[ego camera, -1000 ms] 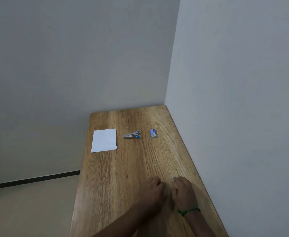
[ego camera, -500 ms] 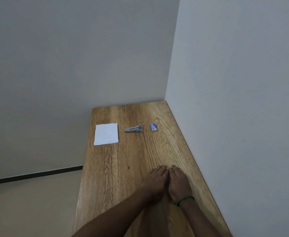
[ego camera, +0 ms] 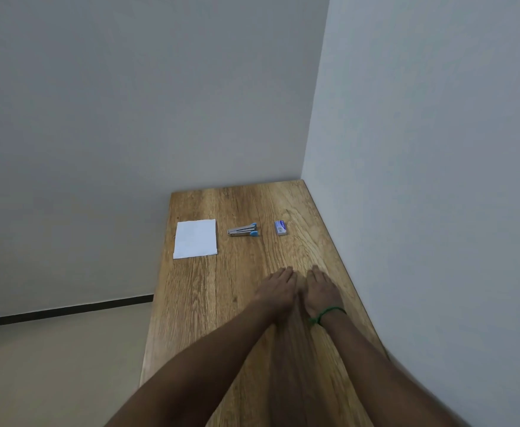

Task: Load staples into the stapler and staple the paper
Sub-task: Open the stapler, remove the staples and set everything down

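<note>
Head cam view looking down: a wooden table [ego camera: 209, 303] sits pushed into a corner between two plain walls. Both hands lie flat on it, palms down, side by side and just about touching, toward the near right part of the table. The left hand [ego camera: 278, 288] has straight fingers, so its grip is open and holding nothing. Same deal for the right hand [ego camera: 321, 289], open grip, with a green band [ego camera: 329, 312] round that wrist. The task stuff sits in a row farther back, well apart from the hands. There's the white paper [ego camera: 195, 238] by the table's left edge, then the stapler [ego camera: 242, 232] in the middle, silver with blue bits, lying on its side I think. The little blue and white staple box [ego camera: 280, 227] is to its right. None of the three touch each other. The box is too small to tell if it's open. A beige floor [ego camera: 52, 365] shows off to the left.
</note>
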